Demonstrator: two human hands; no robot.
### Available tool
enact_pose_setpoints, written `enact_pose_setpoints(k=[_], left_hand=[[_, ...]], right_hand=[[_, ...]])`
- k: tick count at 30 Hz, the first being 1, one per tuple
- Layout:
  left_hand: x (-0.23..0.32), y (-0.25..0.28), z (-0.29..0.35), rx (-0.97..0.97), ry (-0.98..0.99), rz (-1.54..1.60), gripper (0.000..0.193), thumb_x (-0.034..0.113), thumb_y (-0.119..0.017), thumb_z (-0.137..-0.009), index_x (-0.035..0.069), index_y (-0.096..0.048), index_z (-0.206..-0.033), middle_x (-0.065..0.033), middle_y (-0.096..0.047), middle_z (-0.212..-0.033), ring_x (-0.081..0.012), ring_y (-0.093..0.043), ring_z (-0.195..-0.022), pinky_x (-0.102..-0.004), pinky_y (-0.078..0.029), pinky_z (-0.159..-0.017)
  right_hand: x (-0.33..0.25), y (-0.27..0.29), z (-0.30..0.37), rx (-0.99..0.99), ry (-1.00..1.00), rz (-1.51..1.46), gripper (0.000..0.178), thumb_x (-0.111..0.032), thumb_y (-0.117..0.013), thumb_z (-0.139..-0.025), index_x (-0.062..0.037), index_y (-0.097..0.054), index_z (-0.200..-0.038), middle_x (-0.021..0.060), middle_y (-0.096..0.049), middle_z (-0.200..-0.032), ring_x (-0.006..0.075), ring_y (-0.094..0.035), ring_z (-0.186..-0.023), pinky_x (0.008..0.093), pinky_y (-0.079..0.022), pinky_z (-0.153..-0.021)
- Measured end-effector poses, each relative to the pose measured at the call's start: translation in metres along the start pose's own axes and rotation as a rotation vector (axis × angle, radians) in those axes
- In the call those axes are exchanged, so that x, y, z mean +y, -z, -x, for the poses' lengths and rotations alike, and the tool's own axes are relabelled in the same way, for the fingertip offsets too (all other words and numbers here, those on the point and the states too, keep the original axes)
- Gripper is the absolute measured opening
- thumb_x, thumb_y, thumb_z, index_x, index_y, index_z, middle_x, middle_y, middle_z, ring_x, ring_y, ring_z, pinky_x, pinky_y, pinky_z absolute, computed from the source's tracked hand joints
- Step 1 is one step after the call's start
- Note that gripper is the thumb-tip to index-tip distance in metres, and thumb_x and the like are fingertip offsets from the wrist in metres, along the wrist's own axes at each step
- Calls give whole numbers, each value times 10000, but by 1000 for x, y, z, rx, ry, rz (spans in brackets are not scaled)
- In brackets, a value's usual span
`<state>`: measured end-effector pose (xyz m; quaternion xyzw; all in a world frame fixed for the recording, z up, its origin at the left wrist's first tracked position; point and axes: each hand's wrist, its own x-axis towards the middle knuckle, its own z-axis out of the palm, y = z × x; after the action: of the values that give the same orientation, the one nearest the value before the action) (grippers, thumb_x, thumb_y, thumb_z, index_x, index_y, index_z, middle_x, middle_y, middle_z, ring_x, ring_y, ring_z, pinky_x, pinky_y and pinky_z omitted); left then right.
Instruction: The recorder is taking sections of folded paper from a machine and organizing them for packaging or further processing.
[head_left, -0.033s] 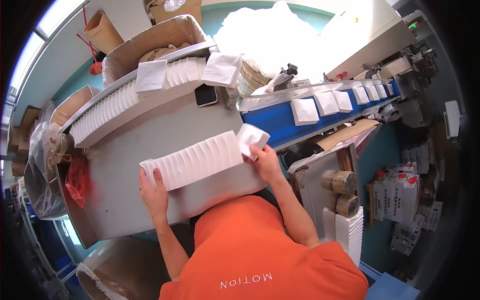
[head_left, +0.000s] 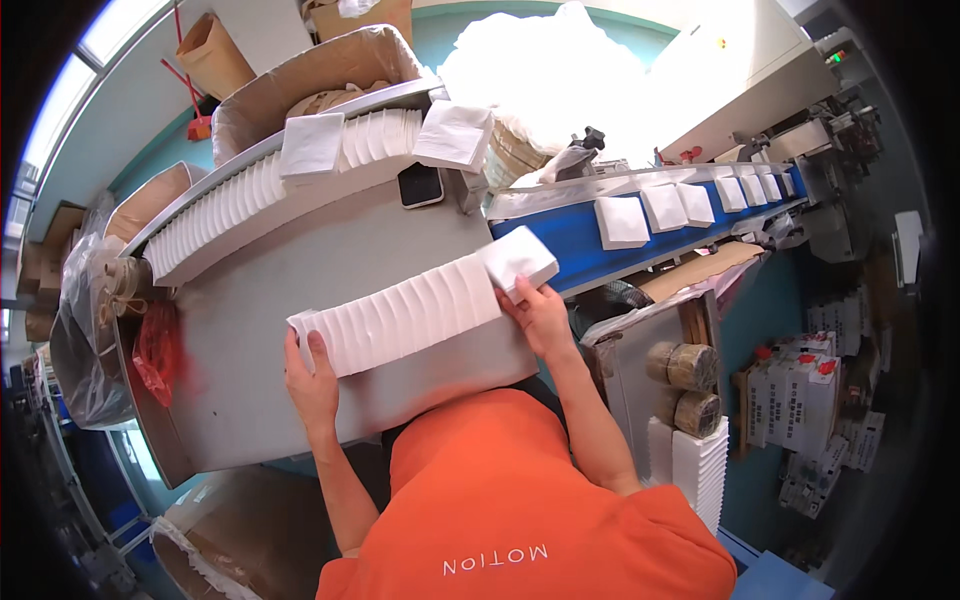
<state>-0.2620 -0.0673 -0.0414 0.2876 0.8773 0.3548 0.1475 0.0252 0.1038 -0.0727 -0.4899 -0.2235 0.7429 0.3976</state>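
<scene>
A long row of white paper napkin packs (head_left: 410, 315) stands on the grey metal table in front of me. My left hand (head_left: 312, 378) is closed round its left end, thumb on the near side and fingers partly hidden behind. My right hand (head_left: 535, 312) grips a white napkin pack (head_left: 520, 262) at the row's right end, its thumb and fingers on the pack's near edge. This pack lies with its broad face up, touching the end of the row or very close to it.
A second napkin row (head_left: 225, 212) runs along the table's far edge, with loose packs (head_left: 312, 143) on top. A black phone (head_left: 420, 184) lies beside it. Spaced napkin packs (head_left: 622, 222) sit on the blue conveyor belt (head_left: 560, 245) at right. A red plastic bag (head_left: 155, 350) hangs at left.
My right hand has brought its napkin pack slightly farther away from me, and the pack's broad face now shows more fully. My left hand stays at the row's left end. The view has shifted slightly.
</scene>
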Motion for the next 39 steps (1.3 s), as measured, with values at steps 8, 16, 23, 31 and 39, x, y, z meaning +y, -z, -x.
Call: enact_pose_setpoints(k=[8,16,23,31,39], left_hand=[[20,-3,3,-31,-59,117,530,362,-519,-1010,-30,-471,-1364,-239,-608,-1203,-364,-588,-1102,-418,-451,-949],[25,-1,-1,-88,21,175,585,386,-528,-1004,-11,-414,-1419,-258,-573,-1276,-397,-551,-1188,-417,-415,-1018],[30,-3,6,-16,-108,19,754,419,-622,-944,42,-291,-1507,-264,-477,-1407,-422,-480,-1284,-444,-386,-1071],[42,-4,6,-103,-122,34,785,405,-673,-909,57,-301,-1507,-261,-491,-1395,-425,-486,-1272,-453,-395,-1063],[35,-7,2,-12,-132,30,772,368,-681,-905,45,-310,-1500,-274,-494,-1383,-432,-489,-1263,-455,-402,-1056]], right_hand=[[17,-31,-2,-110,130,524,468,-456,-622,-947,-31,-613,-1144,23,-641,-1016,108,-579,-846,256,-441,-706],[-22,-2,12,-258,-331,276,356,-221,-581,-989,-64,-532,-1305,38,-650,-1160,153,-642,-978,295,-530,-799],[5,-3,1,-222,-284,313,381,-236,-651,-940,-33,-561,-1250,68,-647,-1137,179,-637,-982,318,-529,-791],[-13,-35,-5,-117,94,511,580,-507,-628,-931,10,-580,-1188,79,-655,-1023,154,-618,-920,286,-484,-795],[9,-35,4,-201,-64,531,451,-411,-544,-1008,10,-614,-1154,37,-639,-1034,105,-557,-960,263,-432,-900]])
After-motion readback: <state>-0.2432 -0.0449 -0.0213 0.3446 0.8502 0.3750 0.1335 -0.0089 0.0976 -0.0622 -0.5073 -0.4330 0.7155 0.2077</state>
